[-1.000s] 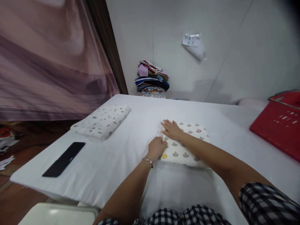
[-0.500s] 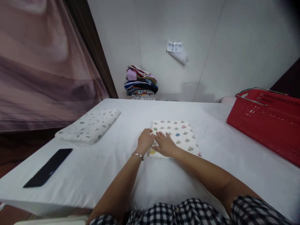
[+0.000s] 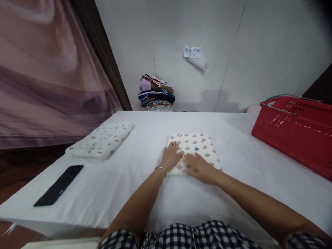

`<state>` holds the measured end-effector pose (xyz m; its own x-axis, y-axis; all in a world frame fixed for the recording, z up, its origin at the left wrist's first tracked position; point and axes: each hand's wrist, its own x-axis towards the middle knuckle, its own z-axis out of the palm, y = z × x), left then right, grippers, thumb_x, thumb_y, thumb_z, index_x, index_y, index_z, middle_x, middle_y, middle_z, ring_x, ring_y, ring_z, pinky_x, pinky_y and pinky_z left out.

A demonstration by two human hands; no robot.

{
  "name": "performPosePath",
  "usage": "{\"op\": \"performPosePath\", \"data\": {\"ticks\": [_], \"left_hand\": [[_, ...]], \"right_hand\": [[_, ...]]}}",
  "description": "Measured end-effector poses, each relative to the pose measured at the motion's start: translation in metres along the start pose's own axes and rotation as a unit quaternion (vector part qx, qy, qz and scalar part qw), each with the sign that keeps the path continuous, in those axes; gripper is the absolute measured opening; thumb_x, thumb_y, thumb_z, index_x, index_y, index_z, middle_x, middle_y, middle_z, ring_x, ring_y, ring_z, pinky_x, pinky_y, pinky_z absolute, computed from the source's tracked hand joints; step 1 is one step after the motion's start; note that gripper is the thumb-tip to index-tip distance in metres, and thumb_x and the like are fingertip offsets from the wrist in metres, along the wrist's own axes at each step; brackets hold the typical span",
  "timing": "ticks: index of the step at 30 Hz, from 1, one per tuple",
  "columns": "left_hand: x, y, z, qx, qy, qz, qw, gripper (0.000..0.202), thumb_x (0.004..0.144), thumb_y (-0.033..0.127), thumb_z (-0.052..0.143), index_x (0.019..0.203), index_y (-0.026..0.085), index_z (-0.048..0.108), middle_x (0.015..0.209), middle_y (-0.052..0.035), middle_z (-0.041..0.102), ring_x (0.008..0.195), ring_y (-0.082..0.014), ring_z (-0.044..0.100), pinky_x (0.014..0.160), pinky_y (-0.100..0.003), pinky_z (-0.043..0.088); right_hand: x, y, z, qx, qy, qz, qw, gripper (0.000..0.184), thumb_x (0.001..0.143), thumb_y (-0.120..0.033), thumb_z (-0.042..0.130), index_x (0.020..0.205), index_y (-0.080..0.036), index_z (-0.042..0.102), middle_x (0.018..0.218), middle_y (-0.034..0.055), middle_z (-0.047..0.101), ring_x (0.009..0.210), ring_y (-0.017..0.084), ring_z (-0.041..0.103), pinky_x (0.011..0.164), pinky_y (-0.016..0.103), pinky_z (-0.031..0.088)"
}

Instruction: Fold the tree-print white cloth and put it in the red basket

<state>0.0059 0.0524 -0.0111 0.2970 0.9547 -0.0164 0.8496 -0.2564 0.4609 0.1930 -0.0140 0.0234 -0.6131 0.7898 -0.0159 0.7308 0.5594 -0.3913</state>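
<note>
In front of me a white cloth with grey, red and blue printed mushroom-like shapes [image 3: 196, 141] lies folded into a flat rectangle. My left hand [image 3: 171, 155] rests on its left part, palm down with the fingers stretched out. Over the cloth's near right part is my right hand [image 3: 201, 167], slightly blurred, fingers spread; whether it touches the fabric I cannot tell. Neither hand grips anything. Further left lies another folded white cloth with small grey-green prints [image 3: 103, 140].
A white sheet covers the table [image 3: 116, 193]. A flat black object [image 3: 59, 185] lies at the left front. A red basket [image 3: 295, 135] with wire handles stands at the right. Behind the far edge rises a pile of folded fabrics [image 3: 157, 92]; a labelled bag [image 3: 195, 58] hangs on the wall.
My left hand has moved from the cloth's left edge onto its top and flattened out. The right hand has slid to the right and a little towards me.
</note>
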Motion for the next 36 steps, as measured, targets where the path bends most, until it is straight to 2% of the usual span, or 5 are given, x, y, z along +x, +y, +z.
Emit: {"op": "performPosePath", "data": {"ticks": [6, 12, 18, 24, 36], "left_hand": [[-0.001, 0.002, 0.002, 0.011, 0.004, 0.000, 1.000, 0.056, 0.093, 0.049, 0.032, 0.144, 0.027, 0.033, 0.157, -0.0044, 0.020, 0.145, -0.0210, 0.012, 0.116, -0.050, 0.008], [0.000, 0.002, 0.002, 0.008, 0.003, -0.005, 1.000, 0.055, 0.092, 0.047, 0.034, 0.143, 0.027, 0.034, 0.157, -0.0037, 0.020, 0.145, -0.0212, 0.012, 0.115, -0.050, 0.012], [0.000, -0.007, 0.005, -0.030, 0.091, -0.027, 0.995, 0.051, 0.091, 0.039, 0.040, 0.137, 0.015, 0.043, 0.155, -0.0112, 0.024, 0.144, -0.0230, 0.018, 0.116, -0.038, 0.020], [0.001, -0.010, 0.000, -0.091, 0.156, -0.162, 0.970, 0.049, 0.089, 0.037, 0.047, 0.131, 0.012, 0.044, 0.134, -0.0177, 0.052, 0.126, -0.0281, 0.047, 0.104, -0.037, 0.037], [0.013, -0.017, -0.014, -0.131, 0.076, -0.235, 0.960, 0.062, 0.077, 0.043, 0.064, 0.127, 0.014, 0.042, 0.126, -0.0189, 0.058, 0.113, -0.0271, 0.058, 0.090, -0.033, 0.044]], "right_hand": [[0.019, 0.083, -0.014, -0.073, 0.099, 0.242, 0.962, 0.058, 0.094, -0.047, 0.037, 0.142, -0.015, 0.038, 0.154, 0.0147, 0.023, 0.144, 0.030, 0.014, 0.111, 0.055, 0.019], [0.012, 0.116, 0.003, 0.110, 0.167, 0.251, 0.947, 0.056, 0.088, -0.044, 0.050, 0.137, -0.016, 0.047, 0.154, 0.0112, 0.026, 0.144, 0.027, 0.015, 0.115, 0.047, 0.017], [-0.027, 0.108, 0.015, 0.445, 0.295, 0.332, 0.778, 0.063, 0.079, -0.039, 0.065, 0.137, -0.023, 0.048, 0.139, 0.0078, 0.051, 0.125, 0.029, 0.049, 0.106, 0.043, 0.040], [-0.043, 0.100, 0.012, 0.613, 0.289, 0.342, 0.651, 0.077, 0.074, -0.030, 0.074, 0.142, -0.018, 0.040, 0.127, 0.0149, 0.060, 0.102, 0.026, 0.065, 0.081, 0.032, 0.058], [-0.011, 0.096, -0.015, 0.763, 0.090, 0.329, 0.550, 0.042, 0.089, -0.042, 0.055, 0.116, -0.010, 0.058, 0.097, 0.0141, 0.072, 0.088, 0.025, 0.070, 0.082, 0.038, 0.057]]}}
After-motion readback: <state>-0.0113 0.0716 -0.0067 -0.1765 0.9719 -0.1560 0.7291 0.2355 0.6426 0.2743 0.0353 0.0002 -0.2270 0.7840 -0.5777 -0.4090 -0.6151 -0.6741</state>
